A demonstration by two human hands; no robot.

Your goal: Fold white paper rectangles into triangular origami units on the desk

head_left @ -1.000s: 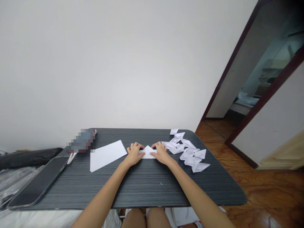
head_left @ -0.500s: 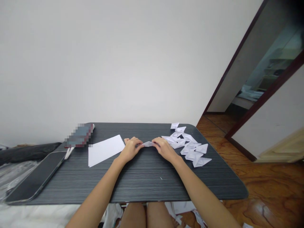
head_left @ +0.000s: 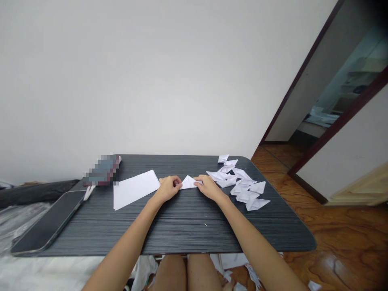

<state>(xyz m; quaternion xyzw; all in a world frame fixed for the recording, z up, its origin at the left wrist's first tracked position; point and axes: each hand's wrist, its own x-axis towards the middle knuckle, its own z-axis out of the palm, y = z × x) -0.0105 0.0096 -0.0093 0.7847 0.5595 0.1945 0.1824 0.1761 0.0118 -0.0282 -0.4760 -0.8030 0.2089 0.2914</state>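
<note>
Between my two hands, near the middle of the dark table (head_left: 182,226), is a piece of folded white paper (head_left: 188,182) with a triangular peak pointing away from me. My left hand (head_left: 169,188) pinches its left corner between thumb and fingers. At the right corner, my right hand (head_left: 208,187) grips the paper with its fingers closed. To the right lie several folded white paper boats (head_left: 247,190), some overlapping. A stack of white paper sheets (head_left: 135,190) rests just left of my left hand.
A blurred-out flat object with a red edge (head_left: 103,171) lies at the back left corner, with a white strip (head_left: 87,193) by it. The wall (head_left: 182,81) stands behind the table. Paper scraps (head_left: 239,286) litter the wooden floor (head_left: 342,242) below.
The folded paper between my hands has gone from a narrow, flattened strip to a raised triangle facing me. Both hands stay at its two ends, and the view has shifted slightly.
</note>
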